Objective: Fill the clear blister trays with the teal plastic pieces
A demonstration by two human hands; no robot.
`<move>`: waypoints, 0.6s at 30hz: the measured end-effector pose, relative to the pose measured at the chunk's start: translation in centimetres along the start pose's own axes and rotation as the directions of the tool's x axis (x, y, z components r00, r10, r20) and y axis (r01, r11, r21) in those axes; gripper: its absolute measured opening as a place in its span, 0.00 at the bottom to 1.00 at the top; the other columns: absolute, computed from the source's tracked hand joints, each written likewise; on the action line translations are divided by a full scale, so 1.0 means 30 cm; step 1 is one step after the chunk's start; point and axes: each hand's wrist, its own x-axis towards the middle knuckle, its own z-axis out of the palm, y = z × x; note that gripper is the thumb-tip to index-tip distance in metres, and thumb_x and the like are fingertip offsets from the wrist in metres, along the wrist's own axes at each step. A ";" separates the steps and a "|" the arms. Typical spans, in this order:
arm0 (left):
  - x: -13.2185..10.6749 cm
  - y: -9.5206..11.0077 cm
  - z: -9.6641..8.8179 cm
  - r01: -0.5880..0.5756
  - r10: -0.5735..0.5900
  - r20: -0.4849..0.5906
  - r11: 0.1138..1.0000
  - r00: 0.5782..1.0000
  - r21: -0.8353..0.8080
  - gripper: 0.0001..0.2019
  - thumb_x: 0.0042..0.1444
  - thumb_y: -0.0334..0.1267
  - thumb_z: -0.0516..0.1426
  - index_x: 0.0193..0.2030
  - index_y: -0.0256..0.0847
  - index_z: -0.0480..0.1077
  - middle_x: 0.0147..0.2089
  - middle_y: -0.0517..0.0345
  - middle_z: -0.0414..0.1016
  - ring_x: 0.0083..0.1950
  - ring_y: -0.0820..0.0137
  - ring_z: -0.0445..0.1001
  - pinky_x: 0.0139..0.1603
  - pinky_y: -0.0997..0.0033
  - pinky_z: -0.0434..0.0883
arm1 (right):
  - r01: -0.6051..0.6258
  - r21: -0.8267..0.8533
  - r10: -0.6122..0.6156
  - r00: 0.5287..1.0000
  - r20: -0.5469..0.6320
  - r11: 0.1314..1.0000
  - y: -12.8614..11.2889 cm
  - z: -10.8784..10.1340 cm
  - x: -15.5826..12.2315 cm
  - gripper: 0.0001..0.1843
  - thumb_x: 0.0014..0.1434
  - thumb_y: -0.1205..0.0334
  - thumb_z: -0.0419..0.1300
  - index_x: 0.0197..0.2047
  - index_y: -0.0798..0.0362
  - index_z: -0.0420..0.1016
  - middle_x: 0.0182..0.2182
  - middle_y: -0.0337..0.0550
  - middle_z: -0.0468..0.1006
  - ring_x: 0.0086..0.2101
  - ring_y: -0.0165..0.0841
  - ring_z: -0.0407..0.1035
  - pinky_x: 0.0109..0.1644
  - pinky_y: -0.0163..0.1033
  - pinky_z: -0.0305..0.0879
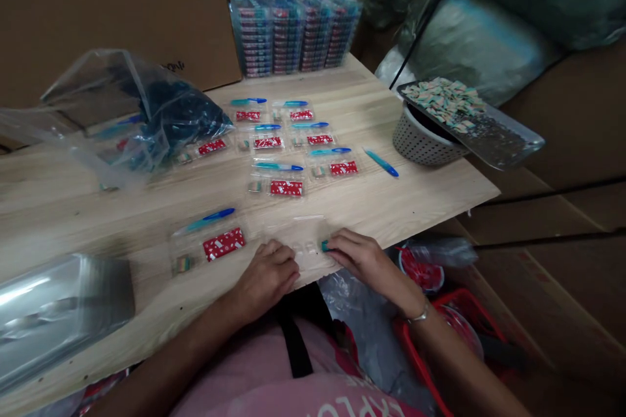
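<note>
A clear plastic blister tray (309,227) lies at the table's front edge between my hands. My left hand (274,267) is closed at its left side; the fingertips are turned down, and what they grip is hidden. Between the thumb and fingers of my right hand (359,257) is a small teal block (325,245), at the right side of the same tray. Left of my hands sits a filled tray with a blue pen (210,218), a red patterned piece (223,245) and a small striped block (183,264). A loose blue pen (381,161) lies farther right.
Several filled trays (286,187) spread across the table. Stacks of packed trays (296,36) stand at the back. A plastic bag (171,111) and clear trays (63,313) are left. A metal tray (508,143) of small striped pieces rests on a grey basket (425,140) at right.
</note>
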 end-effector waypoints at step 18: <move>0.033 -0.466 -0.823 0.747 -0.707 -0.655 0.581 0.267 -0.323 0.07 0.49 0.28 0.58 0.22 0.39 0.71 0.19 0.61 0.68 0.27 0.68 0.70 0.32 0.70 0.68 | -0.354 0.191 0.398 0.737 -0.547 0.916 0.169 0.071 -0.011 0.13 0.60 0.51 0.57 0.39 0.52 0.75 0.33 0.45 0.78 0.31 0.35 0.73 0.31 0.35 0.70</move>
